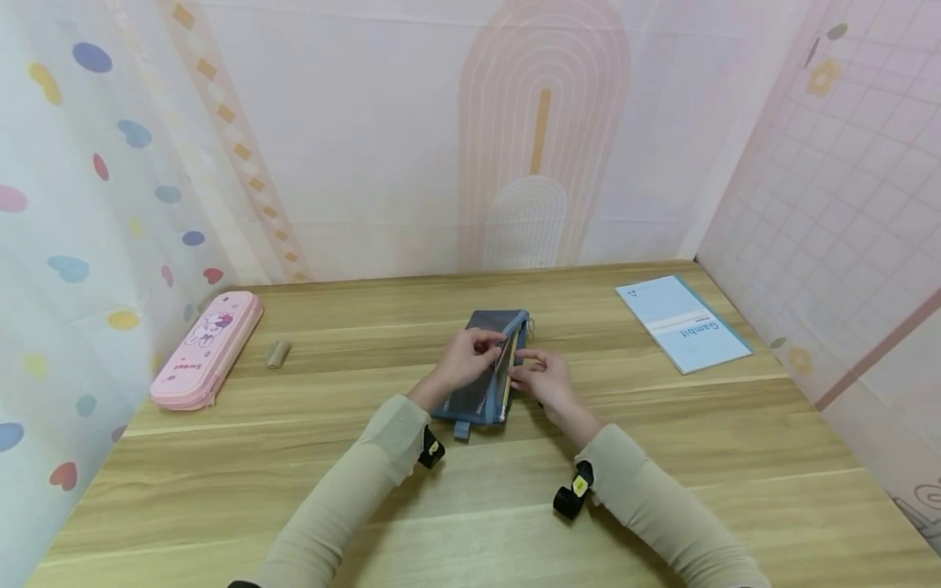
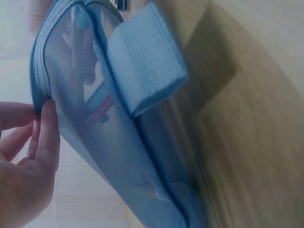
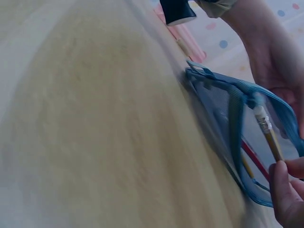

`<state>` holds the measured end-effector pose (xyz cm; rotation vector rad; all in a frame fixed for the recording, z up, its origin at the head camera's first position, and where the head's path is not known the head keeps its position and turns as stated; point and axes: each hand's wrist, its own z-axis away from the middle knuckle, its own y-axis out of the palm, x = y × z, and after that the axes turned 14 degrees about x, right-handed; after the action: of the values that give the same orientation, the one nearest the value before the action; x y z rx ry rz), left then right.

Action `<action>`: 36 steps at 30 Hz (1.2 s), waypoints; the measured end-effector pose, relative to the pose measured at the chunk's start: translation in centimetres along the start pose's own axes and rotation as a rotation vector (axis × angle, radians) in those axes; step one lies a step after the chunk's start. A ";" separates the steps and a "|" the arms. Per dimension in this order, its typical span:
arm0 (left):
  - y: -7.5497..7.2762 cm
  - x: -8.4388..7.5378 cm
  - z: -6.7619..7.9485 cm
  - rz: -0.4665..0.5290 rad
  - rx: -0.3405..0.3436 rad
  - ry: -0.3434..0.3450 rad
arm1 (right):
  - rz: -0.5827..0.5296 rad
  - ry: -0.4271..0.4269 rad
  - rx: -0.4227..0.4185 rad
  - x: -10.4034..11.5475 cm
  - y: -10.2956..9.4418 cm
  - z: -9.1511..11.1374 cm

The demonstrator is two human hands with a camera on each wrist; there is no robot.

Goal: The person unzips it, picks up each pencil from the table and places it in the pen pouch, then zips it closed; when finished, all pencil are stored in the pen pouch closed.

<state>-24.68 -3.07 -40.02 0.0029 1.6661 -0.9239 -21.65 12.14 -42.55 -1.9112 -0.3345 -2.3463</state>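
A blue mesh zip pouch [image 1: 470,398] lies in the middle of the table with its mouth spread apart. My left hand [image 1: 461,359] pinches the zip edge [image 2: 42,80] of the pouch between thumb and fingers. Inside the opening, a pencil [image 3: 270,135] with a white eraser end is pinched by the thumb and fingers of my right hand [image 1: 547,380]. Through the mesh in the left wrist view, a pink-red stick [image 2: 100,108] and other items show. A fabric tab [image 2: 147,59] sticks out from the near end of the pouch.
At the left stands a pink pencil case [image 1: 206,351] with a cartoon print, and a small beige cylinder [image 1: 278,354] lies beside it. A light blue notebook [image 1: 684,322] is at the back right. Patterned curtains [image 1: 382,147] border the table.
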 end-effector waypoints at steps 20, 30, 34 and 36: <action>0.1 0.6 -0.1 -0.009 0.001 -0.008 | -0.004 -0.002 -0.040 0.0 0.8 -0.8; 0.1 0.6 -0.1 0.048 0.028 -0.013 | 0.025 0.053 -0.004 0.5 0.7 -1.0; 0.1 0.5 0.0 0.062 0.042 -0.020 | 0.055 0.035 0.009 0.4 1.1 -1.0; 0.2 0.6 0.0 0.081 0.045 -0.020 | 0.100 0.017 0.027 0.3 1.3 -1.0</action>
<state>-24.81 -3.21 -40.57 0.0905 1.6145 -0.8977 -22.42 10.69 -42.28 -1.8493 -0.2605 -2.2817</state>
